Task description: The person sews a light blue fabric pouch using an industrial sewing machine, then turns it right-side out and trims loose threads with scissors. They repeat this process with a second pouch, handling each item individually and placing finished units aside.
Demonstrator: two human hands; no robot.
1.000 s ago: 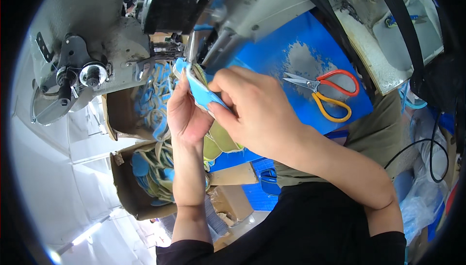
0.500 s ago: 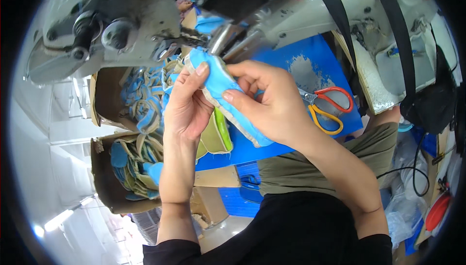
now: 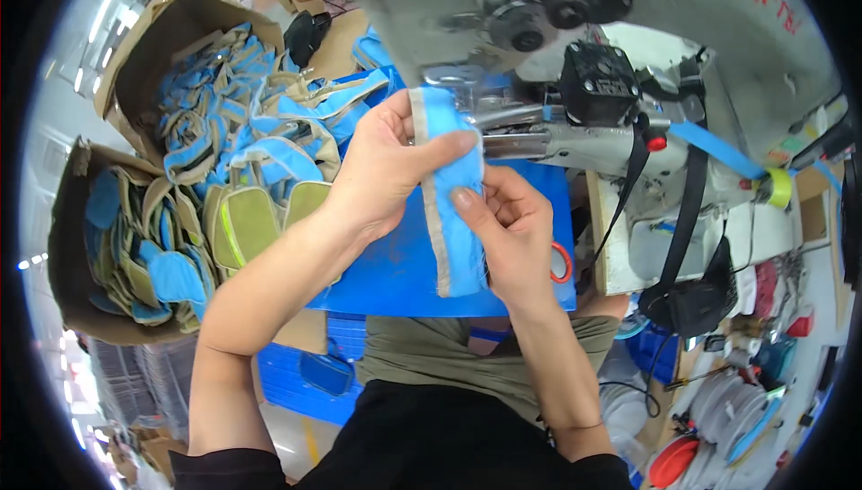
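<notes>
A blue fabric strip (image 3: 452,180) with a beige edge hangs upright in front of the sewing machine (image 3: 386,5). My left hand (image 3: 382,167) pinches its upper part, thumb across the blue face and fingers behind. Lower down, at the strip's right edge, my right hand (image 3: 514,239) is closed on it between thumb and fingers. The strip's lower end hangs free over the blue work surface (image 3: 386,266). Beside my right hand shows one red handle loop of the scissors (image 3: 563,263); the rest of them is hidden.
At left stand two cardboard boxes, an upper box (image 3: 135,86) and a lower box (image 3: 65,230), heaped with blue and beige sewn pieces. Olive-green pieces (image 3: 256,221) lie by my left forearm. Black straps (image 3: 687,212) hang from the machine at right.
The view has swung, so the boxes show more fully and the machine sits farther right. The strip, slanted before, is now nearly upright and more spread out. Both hands still grip it.
</notes>
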